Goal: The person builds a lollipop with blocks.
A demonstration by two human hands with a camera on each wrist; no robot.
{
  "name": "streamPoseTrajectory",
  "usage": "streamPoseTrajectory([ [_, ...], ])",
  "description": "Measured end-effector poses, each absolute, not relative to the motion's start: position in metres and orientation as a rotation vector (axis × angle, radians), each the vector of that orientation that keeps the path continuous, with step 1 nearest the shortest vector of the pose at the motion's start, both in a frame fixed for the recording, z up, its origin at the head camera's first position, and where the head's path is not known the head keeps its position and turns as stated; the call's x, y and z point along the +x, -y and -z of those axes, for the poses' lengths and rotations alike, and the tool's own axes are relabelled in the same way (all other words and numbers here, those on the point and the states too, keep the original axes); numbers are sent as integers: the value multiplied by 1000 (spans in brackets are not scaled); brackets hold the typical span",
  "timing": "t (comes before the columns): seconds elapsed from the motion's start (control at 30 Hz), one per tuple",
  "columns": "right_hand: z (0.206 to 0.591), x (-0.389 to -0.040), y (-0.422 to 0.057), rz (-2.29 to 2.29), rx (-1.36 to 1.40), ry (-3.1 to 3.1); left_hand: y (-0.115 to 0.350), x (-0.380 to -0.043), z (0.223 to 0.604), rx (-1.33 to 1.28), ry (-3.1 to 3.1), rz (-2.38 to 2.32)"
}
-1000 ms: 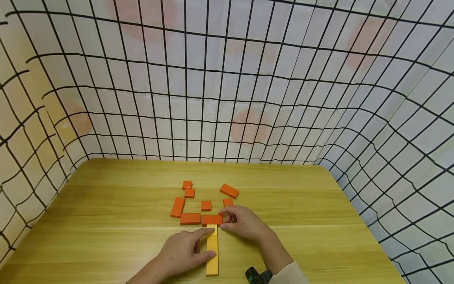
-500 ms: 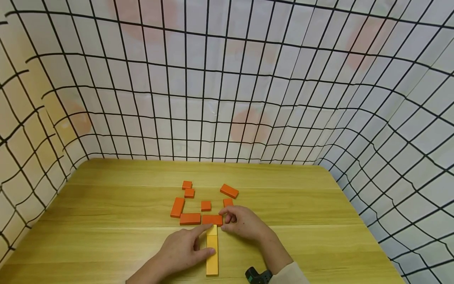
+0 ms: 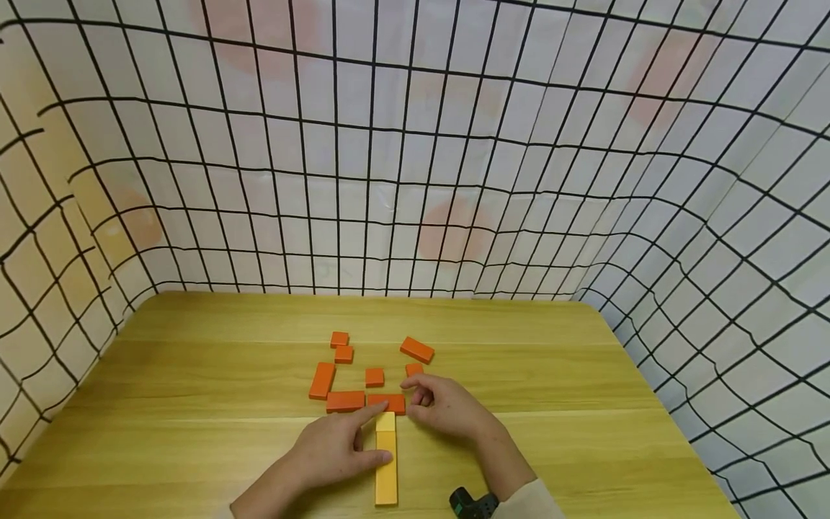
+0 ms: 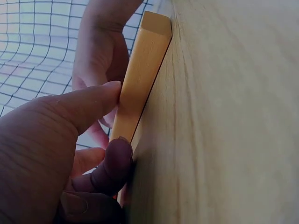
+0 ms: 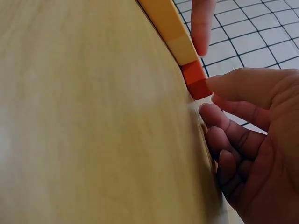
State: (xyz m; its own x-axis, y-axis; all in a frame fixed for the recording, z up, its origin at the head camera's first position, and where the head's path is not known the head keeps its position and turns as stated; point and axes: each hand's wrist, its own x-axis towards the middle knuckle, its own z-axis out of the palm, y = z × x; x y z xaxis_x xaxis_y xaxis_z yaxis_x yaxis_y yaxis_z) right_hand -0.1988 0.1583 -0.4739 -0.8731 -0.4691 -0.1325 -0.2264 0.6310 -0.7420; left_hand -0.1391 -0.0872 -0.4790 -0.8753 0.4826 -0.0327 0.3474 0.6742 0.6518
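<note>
A long yellow block (image 3: 386,472) points away from me, with a small pale yellow block (image 3: 385,422) at its far end. Across that end lies an orange block (image 3: 396,405). My left hand (image 3: 327,450) rests its thumb on the long yellow block, also seen in the left wrist view. Its straight index finger reaches onto the orange block. My right hand (image 3: 447,407) is beside the orange block's right end, fingers loosely curled. In the right wrist view its thumb tip overlaps the end of the orange piece (image 5: 196,79), and nothing shows in its palm.
Left of these lie another long orange block (image 3: 346,401) and a slanted one (image 3: 322,380). Small orange squares (image 3: 374,377) and a tilted orange block (image 3: 417,350) lie farther back. A black device (image 3: 472,504) sits by the right sleeve. Black grid netting surrounds the wooden table (image 3: 551,404).
My left index finger has slid forward from the small pale yellow block onto the orange block. My right thumb has eased slightly away from the orange block's end. The head view has shifted slightly.
</note>
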Motion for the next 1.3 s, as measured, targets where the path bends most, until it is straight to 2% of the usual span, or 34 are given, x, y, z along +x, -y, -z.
streamPoseTrajectory([
  [0.8,468,-207,-162,1193,-539,-2558,87,-139,480,642,-2689,-984],
  [1.07,469,-219,-152,1220,-587,-2645,87,-140,478,643,-2684,-988],
  [1.3,465,-234,-139,1030,-706,-2674,86,-140,479,636,-2676,-994],
])
